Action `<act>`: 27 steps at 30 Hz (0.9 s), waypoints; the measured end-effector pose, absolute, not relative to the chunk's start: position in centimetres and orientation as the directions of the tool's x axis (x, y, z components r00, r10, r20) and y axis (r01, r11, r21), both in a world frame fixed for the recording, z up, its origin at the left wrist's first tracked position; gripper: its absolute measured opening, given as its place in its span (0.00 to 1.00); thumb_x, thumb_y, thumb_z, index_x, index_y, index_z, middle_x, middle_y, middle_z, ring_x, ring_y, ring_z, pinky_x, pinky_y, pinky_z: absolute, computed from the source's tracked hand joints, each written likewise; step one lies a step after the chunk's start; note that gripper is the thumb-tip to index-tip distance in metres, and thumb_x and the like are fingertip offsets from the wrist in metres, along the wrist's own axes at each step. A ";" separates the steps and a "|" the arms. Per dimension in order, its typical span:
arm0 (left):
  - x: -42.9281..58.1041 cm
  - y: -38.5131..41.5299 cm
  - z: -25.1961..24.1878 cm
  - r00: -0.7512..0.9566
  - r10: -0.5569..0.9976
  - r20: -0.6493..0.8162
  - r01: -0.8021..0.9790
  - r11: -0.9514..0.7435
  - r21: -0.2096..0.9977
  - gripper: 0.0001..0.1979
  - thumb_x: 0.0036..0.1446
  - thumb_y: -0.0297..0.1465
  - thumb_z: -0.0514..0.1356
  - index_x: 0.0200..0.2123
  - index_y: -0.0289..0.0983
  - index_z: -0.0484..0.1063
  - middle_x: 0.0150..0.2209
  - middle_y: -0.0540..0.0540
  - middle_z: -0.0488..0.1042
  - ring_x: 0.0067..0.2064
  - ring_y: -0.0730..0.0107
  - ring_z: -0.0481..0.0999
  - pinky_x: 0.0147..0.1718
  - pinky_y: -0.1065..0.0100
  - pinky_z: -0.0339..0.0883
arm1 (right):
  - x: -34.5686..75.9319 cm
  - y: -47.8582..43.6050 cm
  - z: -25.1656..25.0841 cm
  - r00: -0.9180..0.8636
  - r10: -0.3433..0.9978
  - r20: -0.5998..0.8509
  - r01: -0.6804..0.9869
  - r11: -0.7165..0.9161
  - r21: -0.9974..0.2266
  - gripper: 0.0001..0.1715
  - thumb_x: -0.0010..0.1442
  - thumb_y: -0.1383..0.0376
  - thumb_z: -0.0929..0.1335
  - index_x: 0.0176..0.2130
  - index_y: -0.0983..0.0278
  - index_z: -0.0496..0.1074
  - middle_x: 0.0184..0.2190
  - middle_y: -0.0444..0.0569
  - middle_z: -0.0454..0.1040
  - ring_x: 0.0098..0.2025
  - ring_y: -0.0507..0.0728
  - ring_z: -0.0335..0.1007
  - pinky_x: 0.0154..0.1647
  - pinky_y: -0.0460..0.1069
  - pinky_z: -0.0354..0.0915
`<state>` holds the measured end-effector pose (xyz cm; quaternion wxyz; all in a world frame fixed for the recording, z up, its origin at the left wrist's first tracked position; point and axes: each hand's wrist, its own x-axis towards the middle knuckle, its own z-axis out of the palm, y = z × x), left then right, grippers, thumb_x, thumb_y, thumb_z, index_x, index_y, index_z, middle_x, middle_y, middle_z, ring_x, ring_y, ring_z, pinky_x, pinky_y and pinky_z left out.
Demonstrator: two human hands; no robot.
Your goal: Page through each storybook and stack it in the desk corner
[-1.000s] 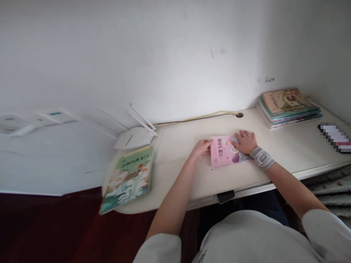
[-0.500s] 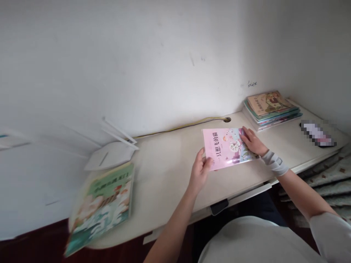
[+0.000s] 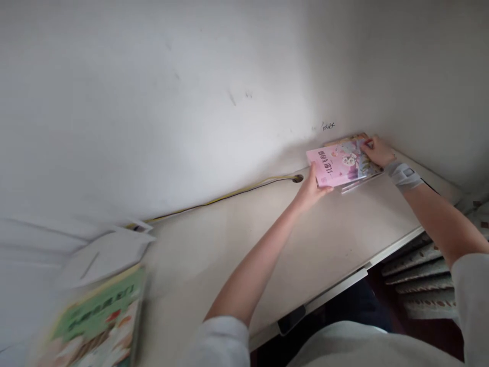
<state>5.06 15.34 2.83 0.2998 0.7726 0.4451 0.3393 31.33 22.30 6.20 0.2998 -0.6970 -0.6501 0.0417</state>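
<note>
A pink picture book with a white animal on its cover is between my two hands, over the stack of books at the desk's far right. My left hand grips its lower left corner, thumb along the near edge. At its right end, my right hand pinches the upper part of the cover, fingers closed. Most of the stack is hidden under the pink book; a brown cover shows behind it and thin edges below. Whether the pink book touches the stack, I cannot tell.
On the desk's left end lies a green picture book, blurred. Behind it stands a white device with antennas. A yellow and black cable runs along the wall to a round hole. Patterned curtain cloth hangs at the right.
Both hands have carried the pink book right and away from me, from above the middle of the desk to over the stack. The view has shifted right.
</note>
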 end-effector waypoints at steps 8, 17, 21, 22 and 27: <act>10.8 25.0 2.6 0.391 0.909 0.147 0.838 -0.417 0.352 0.40 0.51 0.49 0.60 0.59 0.28 0.56 0.52 0.32 0.70 0.53 0.50 0.68 0.49 0.60 0.63 | 35.3 32.6 5.7 0.109 0.961 0.252 0.961 -0.037 -0.275 0.29 0.66 0.57 0.52 0.50 0.75 0.67 0.46 0.64 0.71 0.47 0.57 0.68 0.43 0.50 0.58; 11.6 26.6 0.1 0.426 0.883 0.196 0.872 -0.459 0.172 0.32 0.55 0.51 0.54 0.55 0.34 0.63 0.58 0.34 0.63 0.61 0.48 0.56 0.56 0.52 0.54 | 36.7 35.5 0.5 0.065 0.974 0.216 0.989 -0.034 -0.145 0.26 0.62 0.55 0.58 0.51 0.68 0.69 0.47 0.62 0.71 0.47 0.65 0.66 0.48 0.56 0.59; 12.2 26.5 0.9 0.445 0.884 0.145 0.860 -0.467 0.204 0.31 0.57 0.52 0.50 0.53 0.34 0.65 0.55 0.34 0.68 0.64 0.49 0.51 0.57 0.46 0.51 | 36.9 35.8 0.1 0.057 0.975 0.215 0.995 -0.037 -0.097 0.29 0.63 0.54 0.56 0.52 0.68 0.69 0.47 0.63 0.70 0.48 0.66 0.65 0.48 0.57 0.58; 12.3 26.5 1.1 0.442 0.886 0.139 0.862 -0.462 0.208 0.32 0.57 0.53 0.49 0.53 0.34 0.65 0.54 0.34 0.68 0.64 0.48 0.52 0.57 0.45 0.51 | 36.8 35.7 0.2 0.067 0.977 0.203 0.995 -0.050 -0.088 0.29 0.63 0.54 0.56 0.52 0.69 0.69 0.47 0.64 0.69 0.48 0.66 0.65 0.48 0.57 0.58; 11.8 25.6 1.8 0.412 0.909 0.054 0.863 -0.409 0.297 0.38 0.56 0.56 0.45 0.61 0.36 0.55 0.61 0.33 0.58 0.63 0.45 0.53 0.55 0.42 0.52 | 35.8 34.5 1.8 0.138 0.970 0.198 0.987 -0.118 -0.109 0.27 0.63 0.55 0.59 0.51 0.71 0.68 0.51 0.67 0.66 0.51 0.69 0.62 0.47 0.61 0.57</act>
